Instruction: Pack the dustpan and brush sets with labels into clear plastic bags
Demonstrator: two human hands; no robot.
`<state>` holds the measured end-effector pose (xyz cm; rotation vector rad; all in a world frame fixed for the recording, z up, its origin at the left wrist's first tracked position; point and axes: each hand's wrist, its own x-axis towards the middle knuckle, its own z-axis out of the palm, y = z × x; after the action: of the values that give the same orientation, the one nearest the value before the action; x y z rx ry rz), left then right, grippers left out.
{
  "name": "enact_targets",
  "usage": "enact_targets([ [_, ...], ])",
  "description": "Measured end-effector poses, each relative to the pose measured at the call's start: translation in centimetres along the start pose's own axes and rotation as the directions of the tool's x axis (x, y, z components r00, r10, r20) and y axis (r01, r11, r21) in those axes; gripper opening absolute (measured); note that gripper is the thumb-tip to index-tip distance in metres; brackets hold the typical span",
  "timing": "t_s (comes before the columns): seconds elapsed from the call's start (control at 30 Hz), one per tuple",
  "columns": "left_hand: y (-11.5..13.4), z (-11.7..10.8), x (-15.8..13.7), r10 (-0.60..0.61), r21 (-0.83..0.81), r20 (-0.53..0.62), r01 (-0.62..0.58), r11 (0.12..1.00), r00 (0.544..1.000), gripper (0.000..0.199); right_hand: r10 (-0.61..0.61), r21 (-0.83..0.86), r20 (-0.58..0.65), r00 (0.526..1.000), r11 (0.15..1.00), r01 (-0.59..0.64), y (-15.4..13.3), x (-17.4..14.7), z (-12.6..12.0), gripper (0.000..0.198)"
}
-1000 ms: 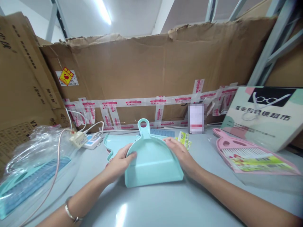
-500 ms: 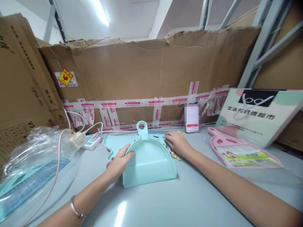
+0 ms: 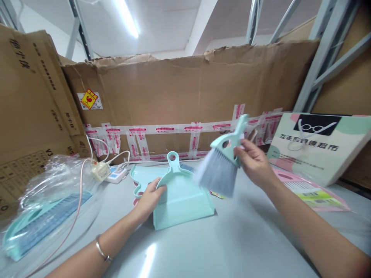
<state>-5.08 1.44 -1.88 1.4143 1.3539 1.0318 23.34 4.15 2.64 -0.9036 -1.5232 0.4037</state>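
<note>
My left hand (image 3: 151, 197) grips the left edge of a mint-green dustpan (image 3: 182, 193), its thumb on the inside and its handle loop pointing away from me. In my right hand (image 3: 255, 160) is a small hand brush (image 3: 228, 148) with a mint-green body and grey-blue bristles. The brush is raised above the table, bristles down and slanting left toward the dustpan's right side; the bristle ends are blurred. Behind the held dustpan lies another mint-green dustpan (image 3: 142, 174), partly covered by it. A colourful card (image 3: 217, 195) shows just under the bristles.
A pink dustpan set (image 3: 313, 193) lies at the right, before a printed paper bag (image 3: 307, 146). At the left are a plastic-wrapped mint-green set (image 3: 49, 220), a cable (image 3: 77, 208) and a power strip (image 3: 116, 175). A large taped carton (image 3: 174, 88) stands along the back.
My right hand has lifted the brush off the table from behind the dustpan, up and to the right. My left hand keeps its hold on the dustpan. The view has shifted slightly.
</note>
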Motion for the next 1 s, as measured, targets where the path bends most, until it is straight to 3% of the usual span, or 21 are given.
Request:
enact_targets([
  [0.1,-0.1,0.3,0.1,0.002,-0.006,-0.008,-0.002,1.000,1.000,0.036,0.085,-0.081,0.330,0.940,0.995,-0.062,-1.4,-1.8,2.5,0.023],
  [0.23,0.0,0.7,0.1,0.006,0.008,-0.064,-0.006,1.000,0.998,0.046,0.107,-0.250,0.472,0.875,0.968,0.017,-2.0,-4.1,5.8,0.022],
  [0.33,0.1,0.8,0.0,0.048,0.003,-0.009,-0.048,0.999,0.999,0.048,0.126,-0.333,0.401,0.908,0.943,0.017,-1.8,-4.9,6.9,0.021],
  [0.43,0.2,1.0,-0.2,0.112,0.018,0.049,-0.113,0.993,0.992,0.045,-0.017,-0.348,0.277,0.961,0.930,0.117,-1.2,-5.0,7.1,0.017],
  [0.53,0.3,1.2,-0.4,0.142,0.029,0.109,-0.146,0.989,0.984,0.049,-0.160,-0.364,0.252,0.955,0.898,0.246,-0.9,-5.0,7.3,0.012],
  [0.67,0.3,1.4,-0.6,0.161,-0.002,0.153,-0.163,0.987,0.975,0.052,-0.177,-0.382,0.234,0.956,0.888,0.258,-0.7,-5.2,7.6,0.009],
  [0.77,0.4,1.4,-0.7,0.152,0.013,0.161,-0.157,0.988,0.975,0.049,-0.126,-0.392,0.206,0.970,0.898,0.200,-0.6,-5.2,7.6,0.008],
  [0.87,0.3,1.4,-0.6,0.140,0.005,0.153,-0.142,0.990,0.978,0.049,0.045,-0.354,0.182,0.982,0.935,0.023,-0.4,-5.0,7.4,0.022],
  [0.93,0.3,1.5,-0.6,0.143,0.000,0.156,-0.145,0.989,0.977,0.049,0.209,-0.256,0.274,0.939,0.957,-0.138,-0.1,-4.7,7.3,0.029],
  [1.0,0.2,1.5,-0.5,0.128,0.005,0.166,-0.131,0.991,0.978,0.049,0.287,-0.138,0.409,0.866,0.958,-0.252,0.1,-4.4,7.4,0.030],
])
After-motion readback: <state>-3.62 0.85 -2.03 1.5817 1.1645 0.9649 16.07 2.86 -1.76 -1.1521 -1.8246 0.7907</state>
